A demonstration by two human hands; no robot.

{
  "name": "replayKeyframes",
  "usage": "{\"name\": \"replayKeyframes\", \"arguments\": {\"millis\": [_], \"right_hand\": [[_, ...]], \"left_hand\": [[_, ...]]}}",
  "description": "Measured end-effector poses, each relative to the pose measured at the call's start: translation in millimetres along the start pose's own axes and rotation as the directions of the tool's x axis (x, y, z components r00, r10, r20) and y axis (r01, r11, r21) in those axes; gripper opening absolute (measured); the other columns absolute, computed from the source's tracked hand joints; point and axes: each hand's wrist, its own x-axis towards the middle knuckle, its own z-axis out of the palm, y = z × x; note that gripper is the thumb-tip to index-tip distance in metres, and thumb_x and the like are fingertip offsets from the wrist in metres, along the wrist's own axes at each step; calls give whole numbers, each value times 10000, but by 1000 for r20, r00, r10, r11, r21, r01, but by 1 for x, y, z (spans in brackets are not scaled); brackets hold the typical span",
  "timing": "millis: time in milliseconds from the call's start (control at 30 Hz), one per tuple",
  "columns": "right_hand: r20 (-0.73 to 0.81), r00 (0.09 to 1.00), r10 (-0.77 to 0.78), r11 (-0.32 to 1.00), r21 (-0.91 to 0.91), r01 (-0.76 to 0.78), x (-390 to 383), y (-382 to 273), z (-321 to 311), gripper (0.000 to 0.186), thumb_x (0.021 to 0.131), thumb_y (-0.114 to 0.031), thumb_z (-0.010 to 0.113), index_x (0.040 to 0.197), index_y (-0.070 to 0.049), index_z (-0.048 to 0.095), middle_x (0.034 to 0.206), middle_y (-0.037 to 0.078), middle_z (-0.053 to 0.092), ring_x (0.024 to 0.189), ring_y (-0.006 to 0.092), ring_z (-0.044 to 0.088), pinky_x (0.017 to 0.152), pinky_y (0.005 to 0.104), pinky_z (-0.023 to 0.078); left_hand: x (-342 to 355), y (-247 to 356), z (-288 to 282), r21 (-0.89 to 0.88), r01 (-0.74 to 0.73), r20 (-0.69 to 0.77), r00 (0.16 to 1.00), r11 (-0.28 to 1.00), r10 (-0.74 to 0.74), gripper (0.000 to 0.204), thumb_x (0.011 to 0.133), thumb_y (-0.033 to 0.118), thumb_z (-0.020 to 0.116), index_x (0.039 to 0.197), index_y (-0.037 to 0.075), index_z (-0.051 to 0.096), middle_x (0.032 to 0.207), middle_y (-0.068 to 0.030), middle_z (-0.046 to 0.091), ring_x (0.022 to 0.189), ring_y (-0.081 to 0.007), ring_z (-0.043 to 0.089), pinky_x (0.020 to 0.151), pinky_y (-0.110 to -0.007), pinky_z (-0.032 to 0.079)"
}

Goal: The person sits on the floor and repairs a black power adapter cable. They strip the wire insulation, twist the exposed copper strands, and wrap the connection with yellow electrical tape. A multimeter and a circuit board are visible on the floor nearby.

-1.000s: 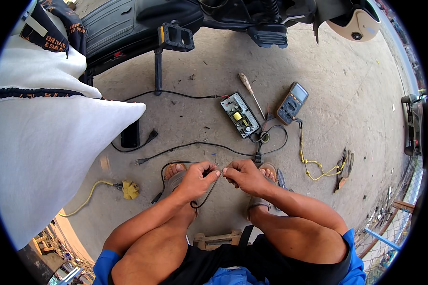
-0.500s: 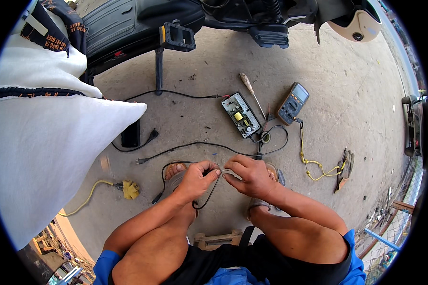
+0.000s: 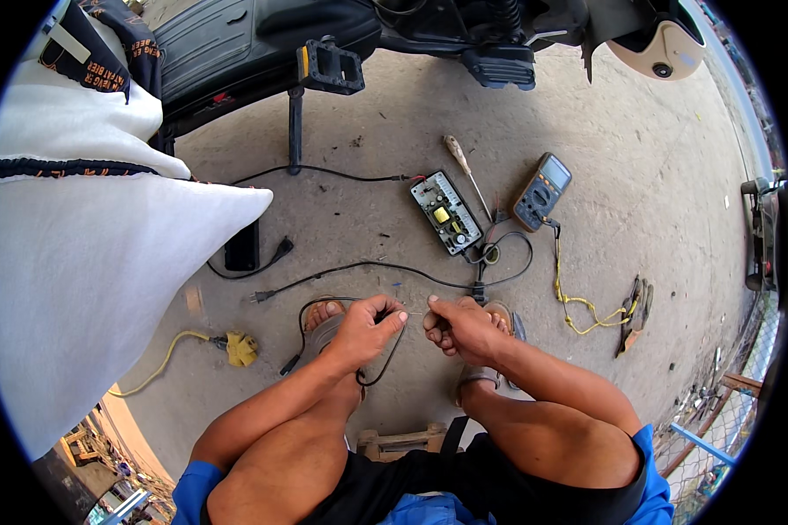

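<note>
Between the pinched fingers of my left hand (image 3: 365,325) is the end of a thin black cable (image 3: 400,348). The cable loops below that hand, and its connector end (image 3: 289,364) lies by my left foot. A few pale, hair-thin strands seem to stick out past my left fingertips. My right hand (image 3: 460,327) is a short way to the right, its fingers curled in and its thumb up; whether anything small is inside is hidden. Beyond the hands lies an open charger circuit board (image 3: 446,213) in a black case, with a black plug cord (image 3: 350,267) running in front of it.
A screwdriver (image 3: 457,154) and a multimeter (image 3: 543,191) with yellow leads lie right of the board. Pliers (image 3: 636,315) rest farther right. A yellow plug (image 3: 240,348) is at left, near white cloth (image 3: 105,262). A motorbike with a pedal (image 3: 331,67) stands at the back.
My right hand has drawn slightly away from the left fingertips and turned, its fingers now curled in. My left hand keeps its pinch on the cable.
</note>
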Motion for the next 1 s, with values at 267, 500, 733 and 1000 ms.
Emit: {"name": "replayKeyframes", "arguments": {"millis": [267, 500, 733, 1000], "right_hand": [[478, 304, -824, -235, -777, 584, -5, -2, 5, 234, 856, -202, 765, 1018, -52, 689, 832, 90, 678, 668, 279, 662, 569, 361, 511], [160, 703, -693, 456, -659, 598, 7, 14, 4, 219, 936, -219, 695, 826, -30, 681, 724, 71, 655, 627, 194, 641, 542, 338, 487], [101, 987, -128, 992, 7, 128, 6, 18, 1, 338, 1008, -257, 622, 804, 8, 675, 690, 43, 644, 536, 101, 552, 486, 261, 443], [160, 763, -626, 521, -642, 562, 1, -6, -14, 215, 941, -180, 682, 1067, -7, 707, 812, 86, 687, 607, 201, 626, 571, 318, 521]], "left_hand": [[-1, 1, 0, -43, 40, 11, 999, 998, -40, 159, 989, 189, 677, 1004, 30, 668, 771, 75, 538, 642, -12, 422, 548, -209, 347], [0, 2, 0, 24, 25, 28, 999, 999, -26, 177, 1012, 201, 643, 1015, 26, 671, 759, 66, 534, 641, -19, 428, 553, -205, 357], [1, -2, 0, -239, 101, 39, 995, 966, -95, 253, 1063, 234, 548, 1018, 14, 666, 721, 35, 506, 636, -41, 428, 548, -207, 355], [-3, 1, -9, -294, 240, 195, 963, 925, -188, 269, 1041, 267, 560, 936, 31, 638, 712, 30, 497, 623, -56, 417, 537, -219, 324]]}}
